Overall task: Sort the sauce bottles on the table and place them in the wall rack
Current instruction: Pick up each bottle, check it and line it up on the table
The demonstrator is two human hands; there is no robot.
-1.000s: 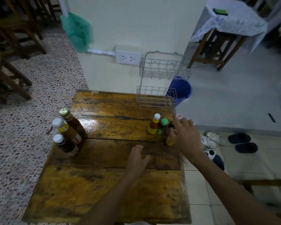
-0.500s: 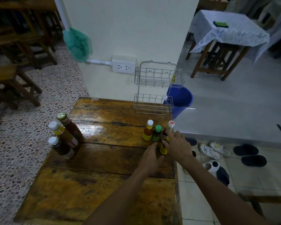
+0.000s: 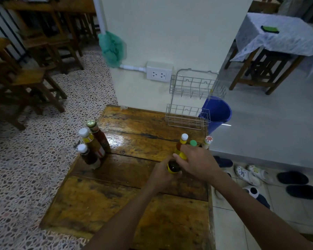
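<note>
The head view looks down on a worn, glossy plank tabletop [image 3: 126, 201], amber-brown with dark stains and seams between the boards. At its 1 o'clock corner a two-tier white wire rack [image 3: 192, 98] hangs on the pale wall, both baskets made of thin rods.

At 9 o'clock on the tabletop stand three tall bottles close together: a red sauce bottle [image 3: 98, 136] with a gold metal cap, a yellow-labelled bottle [image 3: 91, 143] with a white cap, and a dark bottle [image 3: 88, 156] with a white cap nearest the edge.

At about 2 o'clock, near the right edge, is a cluster of small bottles. The left hand [image 3: 161, 175] wraps its curled fingers round a small dark bottle [image 3: 173, 166] with a yellow band, seen almost from above. The right hand [image 3: 197, 163] reaches over from the right, its fingers bent down around the same cluster; its thumb touches the small dark bottle, but what the fingertips grip is hidden, so their hold cannot be told. Just behind it rise an orange bottle [image 3: 181, 145] with a white cap and yellow label, a green cap [image 3: 193, 143], and a red-and-white patterned cap [image 3: 208, 140].

Beyond the tabletop's far right corner stands a blue plastic bucket [image 3: 218, 112] on the smooth grey floor; sandals [image 3: 249, 175] lie on tiles at 3 o'clock.
</note>
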